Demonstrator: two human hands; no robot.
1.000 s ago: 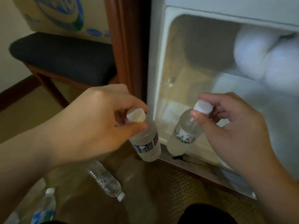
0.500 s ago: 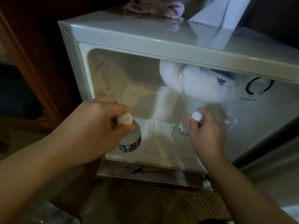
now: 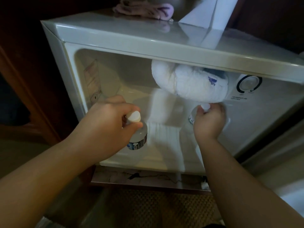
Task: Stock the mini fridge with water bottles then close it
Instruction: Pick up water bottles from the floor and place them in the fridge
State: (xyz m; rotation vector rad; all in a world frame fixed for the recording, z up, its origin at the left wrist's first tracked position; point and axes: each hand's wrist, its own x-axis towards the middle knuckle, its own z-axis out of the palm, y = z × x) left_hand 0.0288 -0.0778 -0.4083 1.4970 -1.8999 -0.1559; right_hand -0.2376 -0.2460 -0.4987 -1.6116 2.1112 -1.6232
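The white mini fridge [image 3: 134,48] stands open in front of me, its pale inside lit. My left hand [image 3: 107,127] grips a water bottle [image 3: 138,137] by the neck just under its white cap, upright at the left front of the fridge floor. My right hand [image 3: 209,122] holds a second water bottle [image 3: 191,118] by its white cap, deeper inside on the right; most of that bottle is hidden behind the hand. A thick lump of white frost [image 3: 187,83] hangs from the fridge ceiling right above the right hand.
A round temperature dial [image 3: 249,83] sits on the inner right wall. On top of the fridge lie a pink cloth [image 3: 144,9] and a white paper bag [image 3: 207,12]. A dark wooden panel [image 3: 24,71] stands left. Woven mat [image 3: 148,208] covers the floor below.
Both hands have carried their bottles from in front of the fridge into it. The right hand has gone deeper, under the frost. My view has lifted from the floor to the fridge.
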